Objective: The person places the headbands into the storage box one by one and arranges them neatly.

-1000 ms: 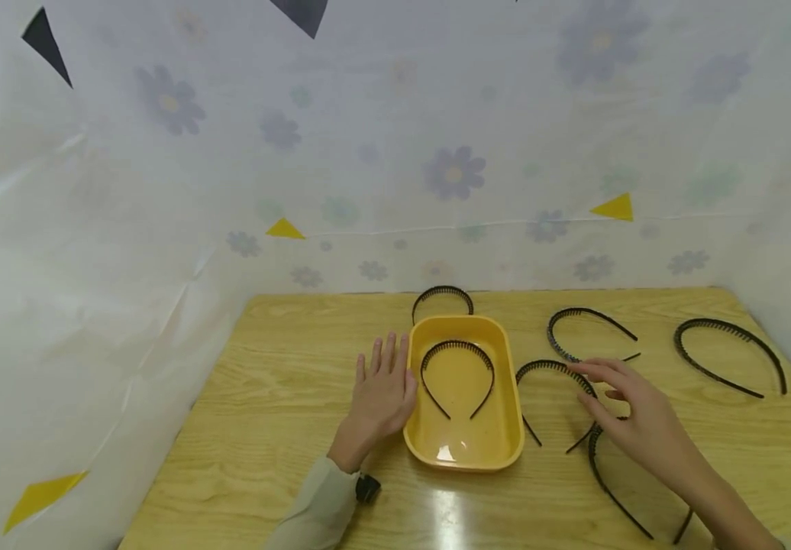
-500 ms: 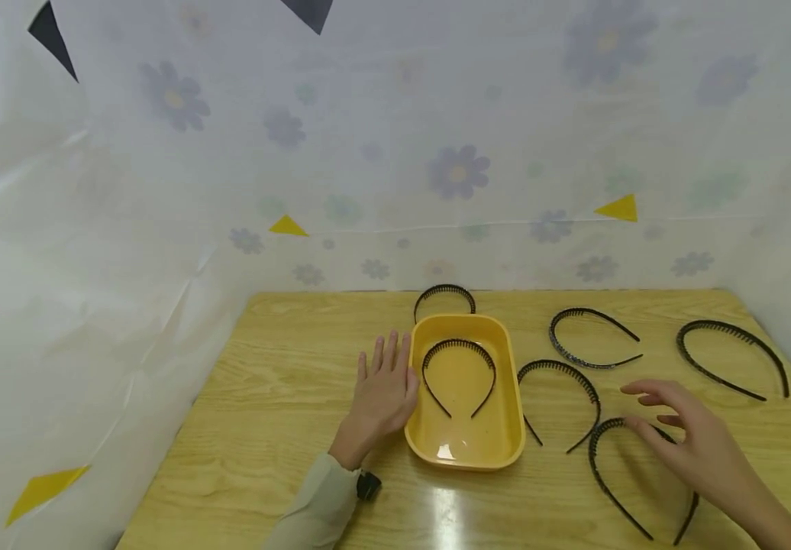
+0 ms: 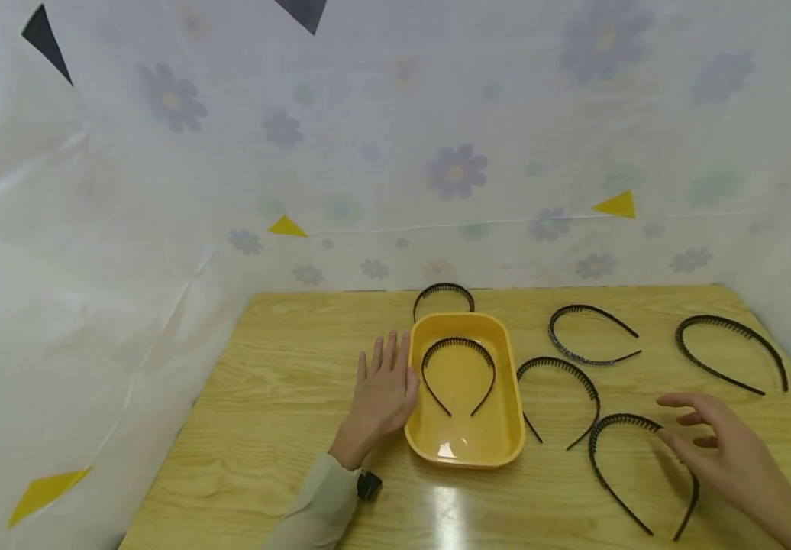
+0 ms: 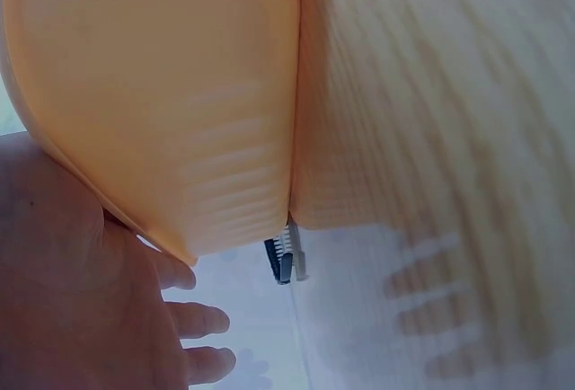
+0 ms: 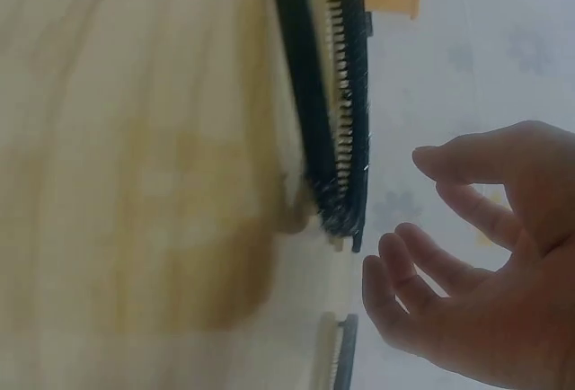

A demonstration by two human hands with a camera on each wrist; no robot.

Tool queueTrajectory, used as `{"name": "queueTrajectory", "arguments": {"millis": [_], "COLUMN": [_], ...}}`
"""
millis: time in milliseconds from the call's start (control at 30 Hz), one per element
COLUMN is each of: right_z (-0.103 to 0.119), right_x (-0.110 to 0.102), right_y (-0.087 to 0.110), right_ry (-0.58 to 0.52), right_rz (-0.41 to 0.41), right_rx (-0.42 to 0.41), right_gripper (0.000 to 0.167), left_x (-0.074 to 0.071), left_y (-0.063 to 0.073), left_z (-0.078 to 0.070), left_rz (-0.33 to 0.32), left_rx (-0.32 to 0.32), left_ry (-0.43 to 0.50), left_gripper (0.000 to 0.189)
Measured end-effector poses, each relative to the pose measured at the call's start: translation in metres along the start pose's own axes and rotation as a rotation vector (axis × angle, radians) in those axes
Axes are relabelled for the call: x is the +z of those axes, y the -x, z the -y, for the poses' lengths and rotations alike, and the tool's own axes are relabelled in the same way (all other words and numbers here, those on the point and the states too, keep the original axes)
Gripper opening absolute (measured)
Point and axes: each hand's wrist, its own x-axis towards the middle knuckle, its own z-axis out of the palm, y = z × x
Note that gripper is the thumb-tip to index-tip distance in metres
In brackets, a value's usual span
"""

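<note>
My left hand [image 3: 379, 401] lies with straight fingers along the left side of a yellow plastic tray [image 3: 464, 451], its thumb side at the rim. Inside the tray lies a black toothed headband [image 3: 460, 342], arch pointing away. My right hand [image 3: 732, 451] hovers at the right arm of the nearest black headband [image 3: 622, 417], thumb and fingers apart and loosely bent, holding nothing. The right wrist view shows that hand [image 5: 476, 246] beside a headband [image 5: 358, 120], with a gap between them. Another headband [image 3: 556, 361] lies between the tray and the nearest one.
Behind the tray a headband [image 3: 443, 287] is partly hidden. A headband with a glittery side [image 3: 584, 360] lies at the back right, and another [image 3: 725, 321] near the table's right edge. Flower-patterned sheeting [image 3: 368, 191] walls in the wooden table [image 3: 285, 389].
My right hand has drawn back to the right and nearer, from the headband beside the tray to the nearest headband. My left hand stays at the tray.
</note>
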Motion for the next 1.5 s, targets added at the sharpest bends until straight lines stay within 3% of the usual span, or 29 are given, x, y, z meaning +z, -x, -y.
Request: {"name": "queueTrajectory", "arguments": {"millis": [467,600,833,1067,1367,1500], "right_z": [-0.023,-0.026,-0.028,-0.028,-0.034,-0.037], "right_x": [0.001,0.001,0.002,0.002,-0.006,-0.009], "right_y": [0.016,0.017,0.020,0.019,0.019,0.020], "right_ry": [-0.045,-0.076,-0.117,-0.083,0.004,-0.021], "right_rz": [0.093,0.075,0.098,0.082,0.104,0.085], "right_rx": [0.005,-0.038,-0.034,-0.055,0.038,0.017], "right_gripper": [0.047,0.045,0.043,0.041,0.033,0.032], "left_x": [-0.002,-0.003,-0.002,-0.002,0.000,0.000], "left_y": [0.001,0.000,-0.001,-0.001,-0.002,-0.001], "left_z": [0.000,-0.001,-0.001,-0.002,-0.001,-0.001], "left_rz": [-0.001,0.004,-0.001,0.002,-0.003,-0.001], "left_rx": [-0.007,-0.009,-0.002,-0.005,-0.008,-0.013], "left_ry": [-0.003,-0.004,-0.008,-0.010,-0.022,-0.022], "left_gripper": [0.059,0.059,0.059,0.059,0.059,0.059]}}
